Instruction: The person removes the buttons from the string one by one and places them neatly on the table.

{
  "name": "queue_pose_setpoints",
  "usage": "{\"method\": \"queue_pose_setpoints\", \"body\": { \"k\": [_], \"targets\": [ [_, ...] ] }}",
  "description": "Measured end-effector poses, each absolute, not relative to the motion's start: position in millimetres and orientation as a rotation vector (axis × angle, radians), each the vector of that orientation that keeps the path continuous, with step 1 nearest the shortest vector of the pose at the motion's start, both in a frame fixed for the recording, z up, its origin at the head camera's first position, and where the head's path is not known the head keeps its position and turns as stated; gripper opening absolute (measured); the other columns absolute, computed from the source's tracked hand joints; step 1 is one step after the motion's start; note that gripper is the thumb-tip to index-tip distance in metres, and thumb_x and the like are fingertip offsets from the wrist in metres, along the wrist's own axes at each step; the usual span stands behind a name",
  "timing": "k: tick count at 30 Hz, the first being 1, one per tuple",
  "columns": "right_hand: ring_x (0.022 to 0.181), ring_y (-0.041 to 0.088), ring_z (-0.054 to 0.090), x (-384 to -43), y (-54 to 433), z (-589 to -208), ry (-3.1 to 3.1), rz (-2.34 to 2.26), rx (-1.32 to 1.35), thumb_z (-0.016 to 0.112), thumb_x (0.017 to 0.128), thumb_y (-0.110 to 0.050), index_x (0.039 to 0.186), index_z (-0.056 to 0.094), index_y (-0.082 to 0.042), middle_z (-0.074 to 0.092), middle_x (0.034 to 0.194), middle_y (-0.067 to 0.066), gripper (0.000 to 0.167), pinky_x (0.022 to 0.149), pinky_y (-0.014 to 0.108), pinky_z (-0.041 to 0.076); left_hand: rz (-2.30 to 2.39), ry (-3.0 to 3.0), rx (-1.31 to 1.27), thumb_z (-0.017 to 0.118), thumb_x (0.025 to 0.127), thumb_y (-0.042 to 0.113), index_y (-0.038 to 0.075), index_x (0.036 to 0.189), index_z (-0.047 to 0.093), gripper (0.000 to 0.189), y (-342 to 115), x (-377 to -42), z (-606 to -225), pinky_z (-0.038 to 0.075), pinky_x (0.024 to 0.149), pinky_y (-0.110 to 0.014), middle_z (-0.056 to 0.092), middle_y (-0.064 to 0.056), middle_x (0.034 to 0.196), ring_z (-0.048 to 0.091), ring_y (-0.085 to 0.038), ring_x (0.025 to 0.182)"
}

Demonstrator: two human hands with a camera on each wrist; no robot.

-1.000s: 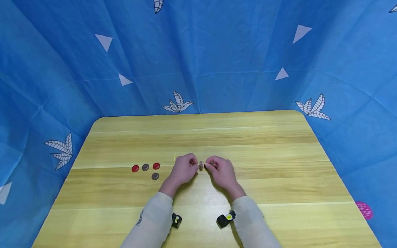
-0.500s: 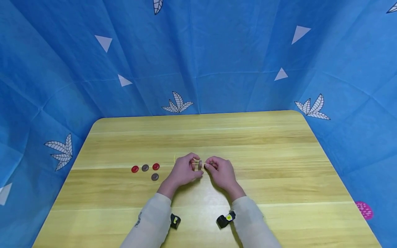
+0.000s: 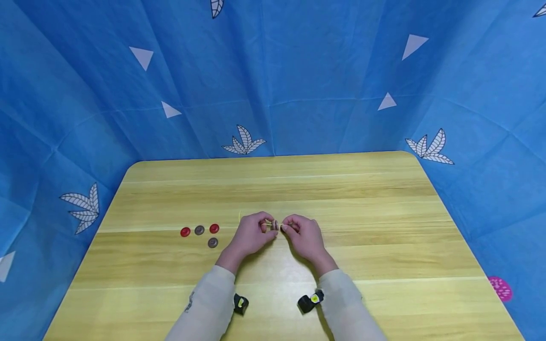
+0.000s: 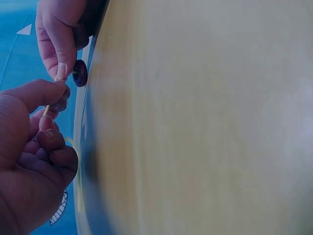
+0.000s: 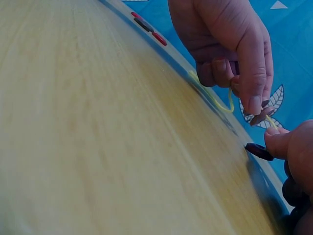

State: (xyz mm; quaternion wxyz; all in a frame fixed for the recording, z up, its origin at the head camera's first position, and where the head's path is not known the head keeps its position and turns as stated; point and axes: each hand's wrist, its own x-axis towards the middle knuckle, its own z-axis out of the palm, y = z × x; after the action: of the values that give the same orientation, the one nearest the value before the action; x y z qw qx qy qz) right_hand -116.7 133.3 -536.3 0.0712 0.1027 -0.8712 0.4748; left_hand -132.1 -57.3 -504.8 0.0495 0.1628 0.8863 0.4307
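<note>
My left hand pinches a brown round button between thumb and forefinger, in the middle of the table. A thin yellow string runs from this button to my right hand, whose thumb and forefinger pinch it. Just under the right thumb, a dark button hangs on its edge; the left wrist view shows the same dark button beside the right fingertips. A loose length of yellow string loops down behind the left hand's curled fingers. The fingers partly cover the brown button.
To the left on the wooden table lie a red button, a grey-brown button, another red button and a second grey-brown button. A blue patterned cloth hangs behind the table.
The left fingers were closed beside the brown button, spread apart half a second ago with string showing between them, and now pinch the button. The right hand has stayed in place.
</note>
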Motion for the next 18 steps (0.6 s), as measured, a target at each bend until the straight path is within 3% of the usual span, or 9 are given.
{"method": "queue_pose_setpoints", "body": {
  "k": [8,18],
  "targets": [
    [0.049,0.008,0.037,-116.5,132.5,-536.1,-2.620,1.444,0.290,0.073,0.093,-0.017,0.088,0.072,-0.020,0.042,0.053,-0.010,0.006,0.056,0.034,0.038,1.336,2.711,0.413,0.082,0.082,0.008,0.003,0.106,0.070,0.027,-71.5,-132.4,-501.5,0.046,0.061,-0.031,0.054,0.001,0.069,0.048,-0.012,0.059],
    [0.050,0.008,0.035,-117.2,132.5,-537.5,-2.627,1.444,0.288,0.072,0.094,-0.020,0.089,0.073,-0.017,0.041,0.054,-0.009,0.006,0.056,0.033,0.037,1.374,2.715,0.281,0.081,0.083,0.009,0.003,0.107,0.070,0.027,-91.4,-131.2,-499.4,0.048,0.073,-0.035,0.055,0.000,0.071,0.050,-0.015,0.062]
  ]
}}
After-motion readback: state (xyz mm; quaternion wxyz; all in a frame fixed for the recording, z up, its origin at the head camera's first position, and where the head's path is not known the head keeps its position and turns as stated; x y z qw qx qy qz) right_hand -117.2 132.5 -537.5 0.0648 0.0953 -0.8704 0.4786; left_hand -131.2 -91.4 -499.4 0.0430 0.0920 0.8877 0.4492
